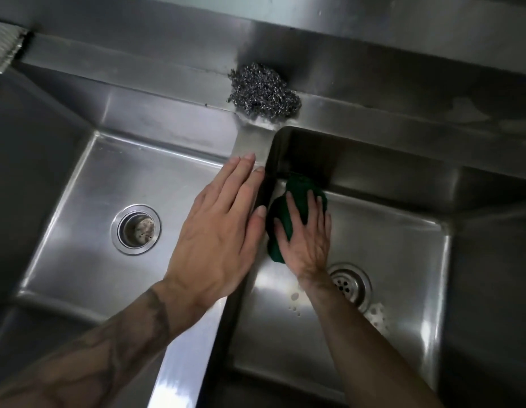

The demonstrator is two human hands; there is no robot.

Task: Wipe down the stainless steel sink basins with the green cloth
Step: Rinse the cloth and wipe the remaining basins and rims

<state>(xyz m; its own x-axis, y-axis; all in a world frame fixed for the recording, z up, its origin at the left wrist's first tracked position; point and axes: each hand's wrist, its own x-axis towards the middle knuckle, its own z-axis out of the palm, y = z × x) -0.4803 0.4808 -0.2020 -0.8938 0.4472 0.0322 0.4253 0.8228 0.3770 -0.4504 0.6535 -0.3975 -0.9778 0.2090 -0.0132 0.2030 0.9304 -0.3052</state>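
Top-left corner: a ribbed pale piece [4, 51] at the frame edge, can't tell what it is. Next is the left basin [88, 178], with a strainer basket in its drain [136, 229] and some residue in the basket.

Your left hand [217, 228] lies palm down over that basin's right edge, fingers straight and together, holding nothing. The fingertips reach onto the divider [252, 139] between the two basins. Can't tell whether the palm bears on the rim. The forearm is tattooed.

Behind the divider, a steel wool scourer [263, 89] sits on the back ledge, with a whitish film on the steel just below it.

Right of the divider, the green cloth [300, 189] is bunched on the floor of the right basin [403, 245], toward its far-left corner and close against the divider wall. Your right hand [307, 234] is flat on top of it, fingers spread and mostly straight, pressing it down — thumb laid along the cloth's left side, nothing curled round it.

The right drain [353, 285] is just beside your wrist, partly hidden by it. White suds [378, 315] lie at that drain's near-right edge — a few droplets sit on the floor left of your forearm.
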